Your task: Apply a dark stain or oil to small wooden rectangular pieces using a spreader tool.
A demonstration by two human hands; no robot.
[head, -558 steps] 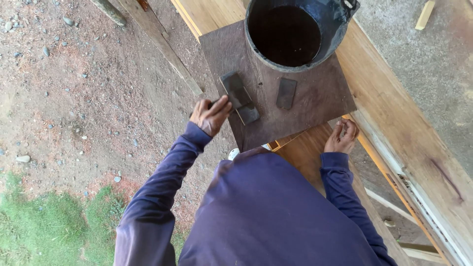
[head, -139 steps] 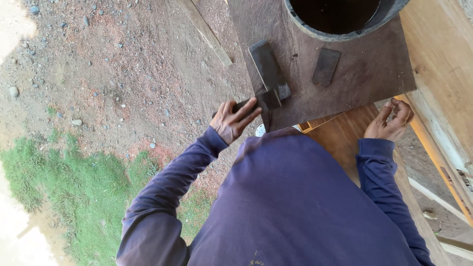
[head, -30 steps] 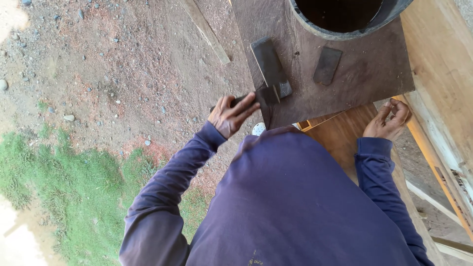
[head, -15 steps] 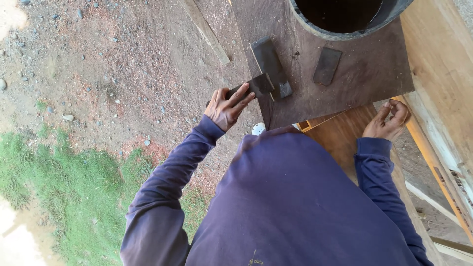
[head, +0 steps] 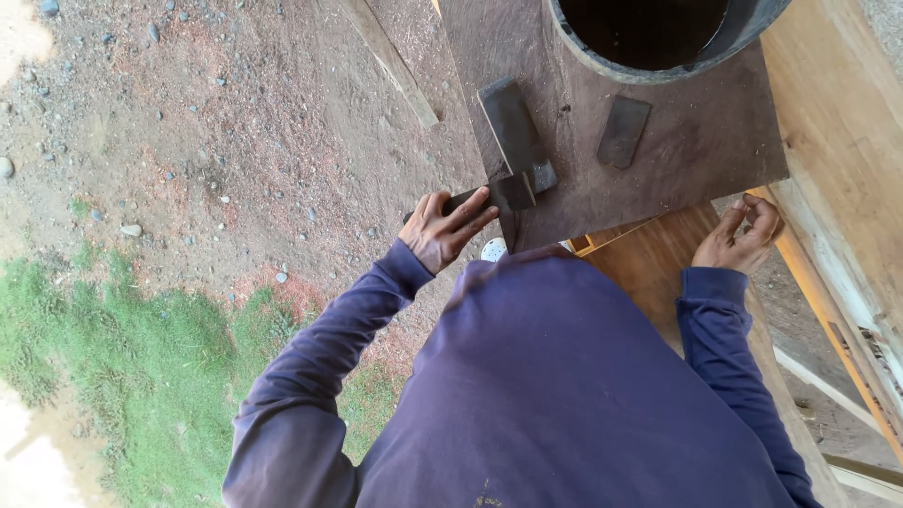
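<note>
A dark blade (head: 503, 195) is held flat by the left hand (head: 450, 229), fingers closed on its handle, against a long grey stone (head: 514, 127) on the dark board (head: 677, 160); the honing appears to be in progress, and how much is left cannot be judged. The right hand (head: 741, 235) is loosely curled near the board's corner (whether anything is pinched cannot be told). Counted: two stones, the smaller stone (head: 624, 132) lying idle, one blade, one bucket (head: 658, 42).

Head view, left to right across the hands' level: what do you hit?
Grass patch → bare dirt with pebbles → left hand on a dark tool → dark board → right hand → light wooden plank.
</note>
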